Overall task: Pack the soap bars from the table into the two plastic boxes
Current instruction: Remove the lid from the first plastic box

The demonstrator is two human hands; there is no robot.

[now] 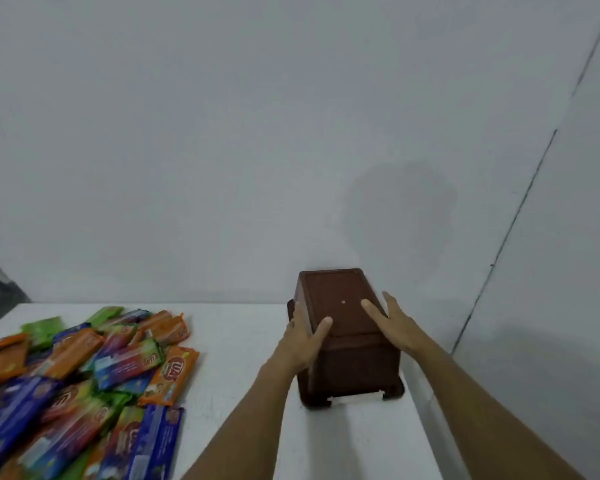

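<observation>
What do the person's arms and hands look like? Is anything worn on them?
Both forearms are bare to the frame edge; no sleeves show. The left hand and the right hand wear no gloves, and no ring, watch or bracelet is visible.

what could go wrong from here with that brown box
1. The brown box sits bottom-up close to the right edge of the table; flipping it there might tip it off that side.
2. Only the left hand grips it. The right hand lies flat with straight fingers, so it may slip when lifted.
3. The soap bars are piled just to its left; a wide swing could scatter some.
</observation>
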